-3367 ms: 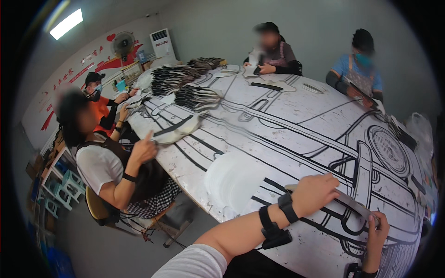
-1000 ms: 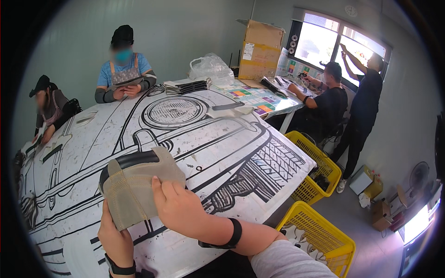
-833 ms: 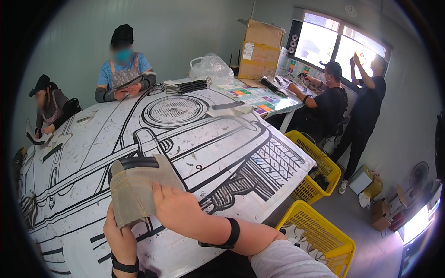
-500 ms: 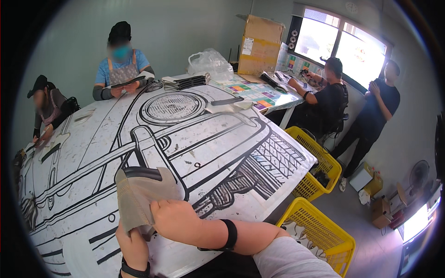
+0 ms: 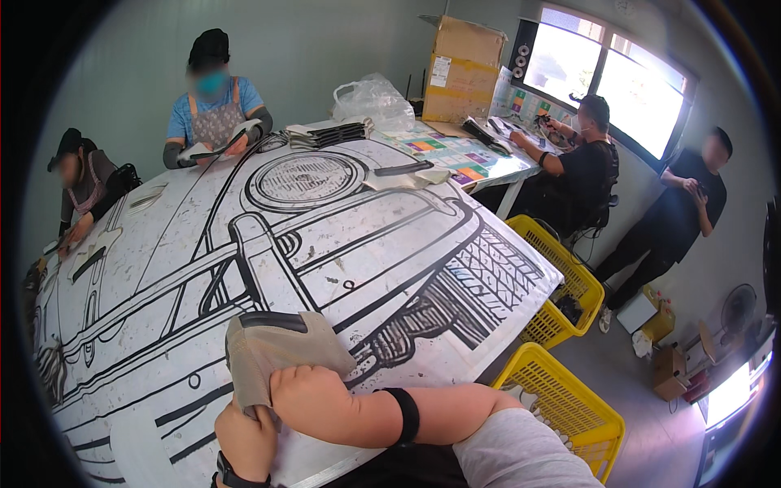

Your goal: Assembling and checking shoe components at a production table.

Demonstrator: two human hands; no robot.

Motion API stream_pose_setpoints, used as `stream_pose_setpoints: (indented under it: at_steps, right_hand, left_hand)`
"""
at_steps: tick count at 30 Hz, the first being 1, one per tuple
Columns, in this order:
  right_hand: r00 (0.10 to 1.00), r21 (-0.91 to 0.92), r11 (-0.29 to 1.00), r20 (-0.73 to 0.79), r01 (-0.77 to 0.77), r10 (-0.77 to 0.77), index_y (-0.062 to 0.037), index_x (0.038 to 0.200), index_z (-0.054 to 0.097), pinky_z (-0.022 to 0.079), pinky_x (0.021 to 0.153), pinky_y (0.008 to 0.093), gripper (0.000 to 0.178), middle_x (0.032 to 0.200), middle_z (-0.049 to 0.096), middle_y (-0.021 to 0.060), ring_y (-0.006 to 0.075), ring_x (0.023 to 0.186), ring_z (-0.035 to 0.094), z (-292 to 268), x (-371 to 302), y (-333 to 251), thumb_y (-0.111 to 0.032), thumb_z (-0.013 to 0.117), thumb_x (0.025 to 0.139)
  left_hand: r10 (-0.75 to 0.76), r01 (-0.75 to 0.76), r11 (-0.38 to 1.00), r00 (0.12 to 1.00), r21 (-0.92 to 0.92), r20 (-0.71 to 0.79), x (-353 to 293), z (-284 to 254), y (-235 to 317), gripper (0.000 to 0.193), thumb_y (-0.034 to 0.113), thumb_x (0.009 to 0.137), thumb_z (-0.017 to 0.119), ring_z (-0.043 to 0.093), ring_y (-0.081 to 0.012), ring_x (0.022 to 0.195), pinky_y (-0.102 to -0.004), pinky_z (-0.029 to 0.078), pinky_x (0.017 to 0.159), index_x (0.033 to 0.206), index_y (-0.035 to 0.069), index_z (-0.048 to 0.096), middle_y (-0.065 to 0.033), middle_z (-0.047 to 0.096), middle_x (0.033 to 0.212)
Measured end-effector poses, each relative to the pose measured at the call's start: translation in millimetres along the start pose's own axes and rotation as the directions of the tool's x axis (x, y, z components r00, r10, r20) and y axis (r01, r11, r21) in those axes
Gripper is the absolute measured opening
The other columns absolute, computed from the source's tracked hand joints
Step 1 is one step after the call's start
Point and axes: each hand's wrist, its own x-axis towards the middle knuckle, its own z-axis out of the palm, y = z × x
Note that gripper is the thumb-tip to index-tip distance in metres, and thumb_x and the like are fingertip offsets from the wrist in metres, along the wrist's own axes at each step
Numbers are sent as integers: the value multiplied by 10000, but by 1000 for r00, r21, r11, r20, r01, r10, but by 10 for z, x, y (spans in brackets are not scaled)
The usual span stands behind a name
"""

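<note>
Left hand [image 5: 246,441]: closed, thumb and fingers clamping the lower left corner of the beige piece [image 5: 281,351].
Right hand [image 5: 313,403]: curled into a near-fist against the lower front of the same piece; looks closed on it, fingertips hidden.
Step in hand: two-handed working of the piece, my read; lower edge seems to be getting bunched or folded.
Next move: likely calls for firm pinches at that edge without creasing the upper part.
Beige piece: soft-looking panel, curved and tilted, black strip [image 5: 274,323] along its top edge. Stitching too unclear to call.
Piece location: at the near side of the table [image 5: 325,285]; can't tell whether it touches the top.
Table top: white, bold black line drawing, scuffed.
Far side: similar flat piece [image 5: 407,177], stack of pieces [image 5: 329,137] beyond it, clear bag [image 5: 373,104] near the stack.
Across: co-worker in blue [image 5: 215,122], pale piece in hands.
Right side: two yellow baskets [image 5: 561,398] below table height.
</note>
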Motion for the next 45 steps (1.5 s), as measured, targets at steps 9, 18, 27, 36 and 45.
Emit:
stream_pose_setpoints:
  at_steps: [9,18,27,36,45]
  right_hand:
    - [996,-7,1000,87,13,-13,-55,712,610,476,477,291,136,656,591,70,189,583,605,-24,1,-119,-182,611,663]
    - [949,45,997,308,57,-68,-80,719,682,506,534,326,108,710,629,94,227,660,650,-38,-33,-126,-167,632,680]
    - [981,34,997,181,70,-75,-94,711,624,458,438,320,77,649,607,54,192,558,600,-8,32,-40,-167,611,687]
    - [984,93,984,-107,151,-141,-41,948,648,502,622,308,234,872,615,77,216,751,611,-188,155,267,-122,557,748]
    - [943,200,922,-55,333,-329,7,1163,609,540,716,313,400,1040,642,119,222,892,650,-220,198,429,-89,569,777]
  left_hand:
    - [110,-108,991,994,-85,12,-19,49,34,132,152,834,589,601,-407,605,-446,480,533,856,24,614,-192,615,681]
    - [94,-94,996,994,-6,57,-14,36,-8,116,105,804,613,616,-402,630,-422,487,536,890,40,658,-199,629,703]
    - [103,-112,992,985,61,136,70,-29,-17,206,126,765,640,611,-398,592,-464,490,540,910,-10,587,-196,627,681]
    - [56,-91,943,992,321,114,244,-405,-245,274,83,708,681,641,-334,747,-420,515,649,940,25,549,-134,637,815]
    - [86,-111,947,992,301,97,291,-473,-381,354,42,737,643,648,-320,802,-393,523,682,1081,10,567,-128,644,888]
